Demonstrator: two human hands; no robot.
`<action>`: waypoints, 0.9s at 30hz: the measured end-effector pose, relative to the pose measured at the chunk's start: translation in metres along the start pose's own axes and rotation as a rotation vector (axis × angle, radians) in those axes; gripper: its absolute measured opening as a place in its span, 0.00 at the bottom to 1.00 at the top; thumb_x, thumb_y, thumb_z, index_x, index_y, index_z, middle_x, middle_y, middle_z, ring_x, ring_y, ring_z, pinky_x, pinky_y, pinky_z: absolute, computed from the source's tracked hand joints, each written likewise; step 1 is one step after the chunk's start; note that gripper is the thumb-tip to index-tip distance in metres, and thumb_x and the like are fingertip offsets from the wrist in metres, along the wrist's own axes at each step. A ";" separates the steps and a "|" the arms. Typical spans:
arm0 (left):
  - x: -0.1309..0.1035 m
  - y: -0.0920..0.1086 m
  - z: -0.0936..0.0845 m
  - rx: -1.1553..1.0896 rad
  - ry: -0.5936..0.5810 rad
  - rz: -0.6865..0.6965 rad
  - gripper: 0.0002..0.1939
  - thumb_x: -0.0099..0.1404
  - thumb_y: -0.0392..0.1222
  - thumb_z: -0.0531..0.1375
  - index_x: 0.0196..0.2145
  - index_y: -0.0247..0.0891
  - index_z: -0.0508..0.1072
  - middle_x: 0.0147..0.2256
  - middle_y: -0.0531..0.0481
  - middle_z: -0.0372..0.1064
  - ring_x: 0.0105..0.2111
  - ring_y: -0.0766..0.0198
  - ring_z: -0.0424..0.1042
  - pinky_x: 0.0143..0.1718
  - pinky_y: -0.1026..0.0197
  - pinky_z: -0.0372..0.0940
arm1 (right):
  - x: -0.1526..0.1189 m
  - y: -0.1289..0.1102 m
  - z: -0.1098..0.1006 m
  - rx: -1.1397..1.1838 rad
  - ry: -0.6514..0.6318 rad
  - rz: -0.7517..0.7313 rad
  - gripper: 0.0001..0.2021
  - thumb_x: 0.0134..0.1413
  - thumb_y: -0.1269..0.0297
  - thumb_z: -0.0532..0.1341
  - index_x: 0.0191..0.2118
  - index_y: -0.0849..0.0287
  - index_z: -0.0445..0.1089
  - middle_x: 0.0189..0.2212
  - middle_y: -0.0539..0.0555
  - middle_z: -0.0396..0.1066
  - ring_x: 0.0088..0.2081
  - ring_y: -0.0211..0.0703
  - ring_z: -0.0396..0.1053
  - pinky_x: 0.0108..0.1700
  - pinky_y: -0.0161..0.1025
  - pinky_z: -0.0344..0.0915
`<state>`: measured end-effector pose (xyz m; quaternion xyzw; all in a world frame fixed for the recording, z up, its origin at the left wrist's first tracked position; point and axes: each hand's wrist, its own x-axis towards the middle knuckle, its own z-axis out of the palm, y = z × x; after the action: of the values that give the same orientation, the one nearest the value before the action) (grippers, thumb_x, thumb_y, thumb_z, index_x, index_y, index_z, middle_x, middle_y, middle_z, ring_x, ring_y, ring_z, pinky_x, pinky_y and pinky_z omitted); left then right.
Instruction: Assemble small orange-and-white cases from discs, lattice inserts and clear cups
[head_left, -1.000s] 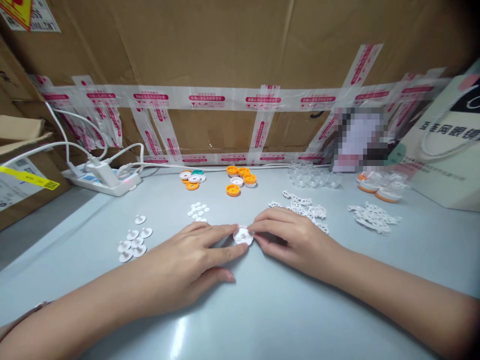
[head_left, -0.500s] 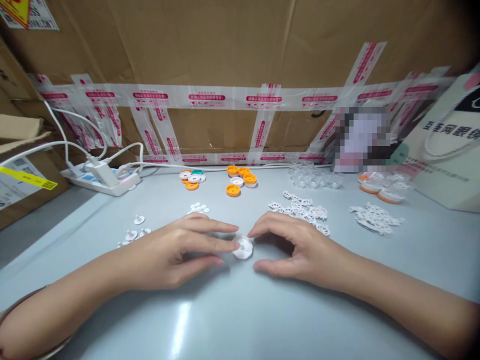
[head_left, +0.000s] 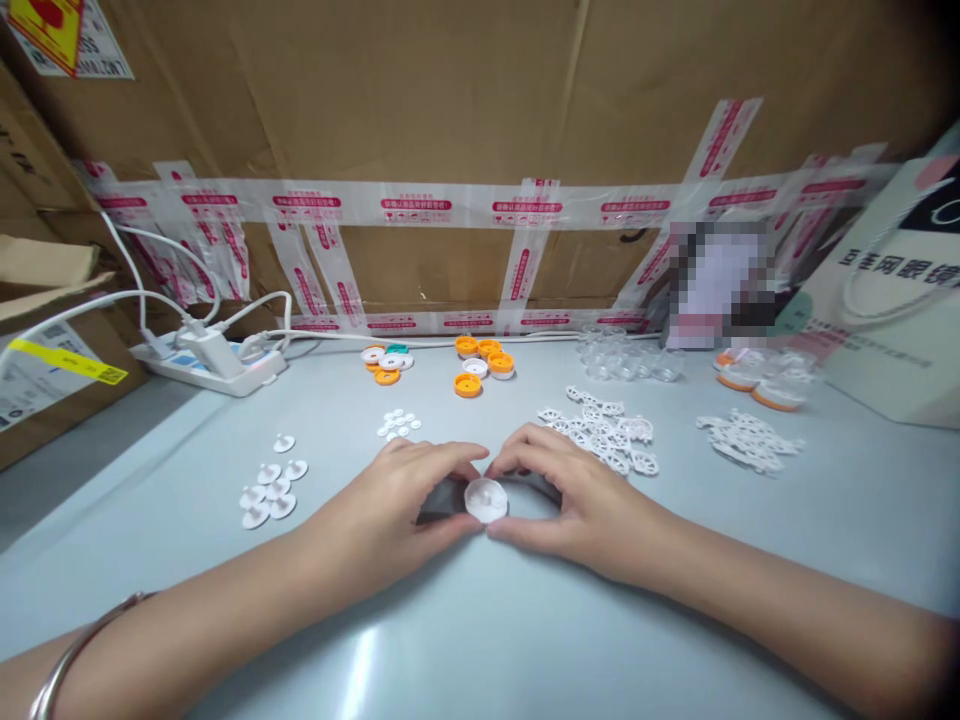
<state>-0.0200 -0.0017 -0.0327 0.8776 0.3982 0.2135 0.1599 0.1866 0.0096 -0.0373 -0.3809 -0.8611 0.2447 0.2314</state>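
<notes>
A small white round plastic cup-like part (head_left: 486, 500) sits on the table in front of me, with a raised piece in its middle. My left hand (head_left: 427, 490) curves round its left side, thumb at the near edge and fingers at the far edge. From the right, my right hand (head_left: 559, 490) grips the same part in the same way, and the fingertips of both hands almost meet. White discs with short stems (head_left: 277, 490) lie left of my left forearm. Beyond my right hand is a pile of white spoked plastic pieces (head_left: 600, 430).
Tiny white caps (head_left: 397, 424), orange and white rings (head_left: 386, 362) and orange round cups (head_left: 467, 384) lie further back. Clear cups (head_left: 626, 355), more white openwork pieces (head_left: 750, 440) and orange-based parts (head_left: 776, 385) are at right. A power strip (head_left: 214, 365) and cardboard box (head_left: 60, 340) stand left.
My left index finger has lifted off the middle of the white part and moved to its edge. Both hands have closed in round it. Its middle is now uncovered.
</notes>
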 end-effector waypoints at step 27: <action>0.093 -0.041 -0.006 0.226 0.117 -0.172 0.20 0.56 0.47 0.57 0.44 0.35 0.65 0.40 0.44 0.70 0.39 0.56 0.69 0.39 0.57 0.63 | -0.005 -0.001 0.000 0.056 0.027 0.053 0.11 0.46 0.62 0.60 0.38 0.55 0.68 0.38 0.51 0.63 0.42 0.40 0.62 0.47 0.39 0.59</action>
<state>0.0062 0.0960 -0.0226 0.8387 0.5021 0.2035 0.0545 0.1890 0.0049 -0.0377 -0.4003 -0.8402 0.2697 0.2473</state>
